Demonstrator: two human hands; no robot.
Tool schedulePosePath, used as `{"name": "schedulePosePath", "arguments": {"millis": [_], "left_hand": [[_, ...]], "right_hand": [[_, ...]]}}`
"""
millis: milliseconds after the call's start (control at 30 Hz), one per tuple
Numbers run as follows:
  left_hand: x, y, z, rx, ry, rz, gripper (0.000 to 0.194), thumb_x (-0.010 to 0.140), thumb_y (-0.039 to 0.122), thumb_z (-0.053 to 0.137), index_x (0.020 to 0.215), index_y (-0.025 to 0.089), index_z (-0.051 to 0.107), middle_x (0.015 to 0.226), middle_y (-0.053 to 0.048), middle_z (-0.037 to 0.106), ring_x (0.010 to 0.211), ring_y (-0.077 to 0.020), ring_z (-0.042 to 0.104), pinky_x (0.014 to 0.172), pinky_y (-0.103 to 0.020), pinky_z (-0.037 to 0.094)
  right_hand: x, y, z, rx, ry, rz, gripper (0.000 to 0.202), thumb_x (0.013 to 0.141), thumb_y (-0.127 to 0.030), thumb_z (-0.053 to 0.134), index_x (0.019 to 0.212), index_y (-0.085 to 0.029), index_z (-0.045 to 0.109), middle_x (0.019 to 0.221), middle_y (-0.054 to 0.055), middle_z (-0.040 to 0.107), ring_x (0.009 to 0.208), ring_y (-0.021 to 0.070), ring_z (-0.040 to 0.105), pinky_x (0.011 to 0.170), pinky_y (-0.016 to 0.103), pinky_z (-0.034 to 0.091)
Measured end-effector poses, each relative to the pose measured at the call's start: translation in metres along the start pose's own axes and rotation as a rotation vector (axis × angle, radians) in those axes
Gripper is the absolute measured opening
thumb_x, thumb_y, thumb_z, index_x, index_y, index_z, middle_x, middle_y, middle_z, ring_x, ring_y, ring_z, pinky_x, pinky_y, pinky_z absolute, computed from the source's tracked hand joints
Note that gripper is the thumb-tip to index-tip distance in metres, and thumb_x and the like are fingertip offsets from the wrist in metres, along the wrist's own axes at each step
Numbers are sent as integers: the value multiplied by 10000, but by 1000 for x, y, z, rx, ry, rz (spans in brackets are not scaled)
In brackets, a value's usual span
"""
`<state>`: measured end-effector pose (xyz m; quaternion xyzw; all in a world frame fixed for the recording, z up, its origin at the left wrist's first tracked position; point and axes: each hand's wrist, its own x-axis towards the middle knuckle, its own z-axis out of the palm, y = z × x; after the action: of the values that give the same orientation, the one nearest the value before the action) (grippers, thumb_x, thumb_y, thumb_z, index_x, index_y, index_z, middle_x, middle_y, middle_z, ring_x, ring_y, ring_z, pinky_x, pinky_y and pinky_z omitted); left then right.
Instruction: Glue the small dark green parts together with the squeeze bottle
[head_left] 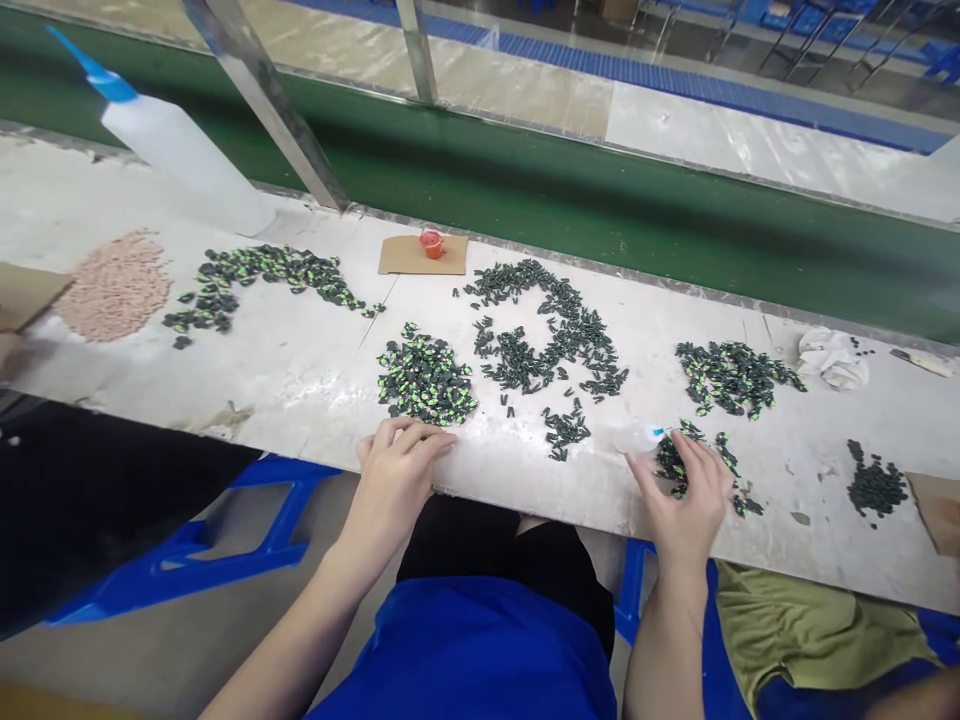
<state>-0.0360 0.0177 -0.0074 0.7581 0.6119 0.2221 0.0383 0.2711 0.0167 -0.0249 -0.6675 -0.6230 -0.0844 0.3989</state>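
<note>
My left hand (400,466) rests near the table's front edge, against the near side of a heap of small black and yellow-green parts (425,378). Its fingers are curled with thumb and fingertips close together; whatever they pinch is too small or hidden to name. Over to the right, my right hand (688,488) has thumb and fingers spread. Just beyond its thumb lies a small translucent bottle with a blue tip (639,437), with no clear grip on it. Under and beside those fingers sits another cluster of black and green parts (670,462).
Loose black parts (525,358) spread mid-table. A red cup (431,243) stands on cardboard (390,257). A large white bottle (187,160) leans at back left, near pinkish pieces (116,287). White crumpled cloth (831,358) lies right. Another person's lap (810,630) is at lower right.
</note>
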Motion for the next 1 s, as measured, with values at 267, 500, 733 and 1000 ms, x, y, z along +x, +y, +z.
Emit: {"name": "schedulePosePath", "arguments": {"millis": [267,500,733,1000], "left_hand": [[5,-2,3,16,-171,40,453,766,-101,404,957,223,657,909,-58,672,922,-244,495,672,-345,301],[9,3,0,-166,-190,-17,372,850,-3,398,913,249,664,911,-46,634,889,-212,518,685,-334,306],[7,28,26,-429,-151,-48,89,858,216,619,829,258,693,811,2,714,872,-202,582,756,-369,314],[-3,33,37,-355,-14,-94,55,805,231,685,828,273,712,921,-21,722,1004,-250,537,803,-381,355]], "right_hand": [[9,-21,16,155,-192,72,318,811,-446,628,1007,-200,582,1172,130,638,1270,317,428,1000,523,385],[-2,-23,1,407,-275,310,346,685,-428,744,915,-194,632,825,52,728,693,198,668,638,307,535],[-6,-31,-3,660,-311,428,237,685,-382,730,830,-194,733,744,38,723,618,191,637,534,277,490],[-22,-52,13,911,-337,681,252,646,-369,762,796,-169,733,737,62,724,685,222,659,602,311,514]]}}
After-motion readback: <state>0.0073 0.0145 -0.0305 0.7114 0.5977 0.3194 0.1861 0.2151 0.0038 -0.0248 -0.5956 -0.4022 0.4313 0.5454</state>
